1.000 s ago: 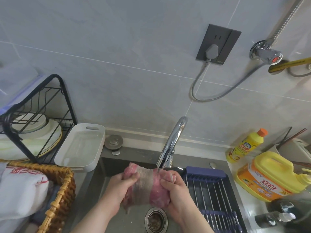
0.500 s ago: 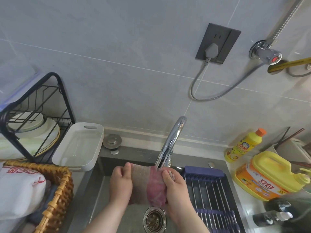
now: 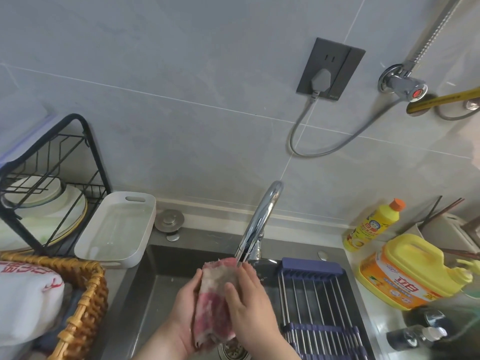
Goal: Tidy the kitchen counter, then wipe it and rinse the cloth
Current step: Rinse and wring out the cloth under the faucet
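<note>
Where the tap point(image 3: 259, 219) spout ends above the sink point(image 3: 155, 279), the cloth point(image 3: 215, 305) stands bunched upright between both hands. The left hand point(image 3: 185, 307) cups its left side, fingers wrapped round it. The right hand point(image 3: 253, 310) grips its right side, thumb across the front.

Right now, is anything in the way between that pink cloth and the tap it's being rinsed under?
Nothing visible. The left hand and right hand hold the cloth directly, and its top end sits right at the outlet of the faucet. The rack lies off to the right over the sink, clear of it.
</note>
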A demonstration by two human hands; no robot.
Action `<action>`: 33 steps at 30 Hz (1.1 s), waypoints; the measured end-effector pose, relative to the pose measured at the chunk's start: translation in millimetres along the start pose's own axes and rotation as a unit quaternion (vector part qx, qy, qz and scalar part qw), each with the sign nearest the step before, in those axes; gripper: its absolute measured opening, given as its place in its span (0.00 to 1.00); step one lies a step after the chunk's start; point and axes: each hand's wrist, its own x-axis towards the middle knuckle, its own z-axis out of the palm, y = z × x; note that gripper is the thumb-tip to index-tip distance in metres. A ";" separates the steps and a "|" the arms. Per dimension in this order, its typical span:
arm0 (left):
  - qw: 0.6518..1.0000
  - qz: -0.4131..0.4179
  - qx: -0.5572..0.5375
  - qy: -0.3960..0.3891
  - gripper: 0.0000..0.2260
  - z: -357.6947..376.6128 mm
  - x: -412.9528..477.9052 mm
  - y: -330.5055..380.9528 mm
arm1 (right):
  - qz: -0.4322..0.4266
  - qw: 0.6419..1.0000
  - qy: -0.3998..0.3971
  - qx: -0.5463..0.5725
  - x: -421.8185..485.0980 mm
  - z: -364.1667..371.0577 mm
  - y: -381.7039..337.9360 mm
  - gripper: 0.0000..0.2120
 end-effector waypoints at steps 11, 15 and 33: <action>0.995 0.045 -0.089 0.020 0.21 18.8 -1.1 -18.8 | -0.002 0.997 -0.024 -0.068 6.3 28.3 13.2 0.45; 1.000 0.009 -0.022 -0.008 0.21 19.5 -8.0 -25.6 | 0.046 0.996 -0.051 0.064 18.5 13.8 16.1 0.25; 0.840 0.165 0.515 -0.037 0.14 42.0 -28.0 -11.3 | 0.271 0.641 -0.103 0.711 16.2 2.7 15.8 0.32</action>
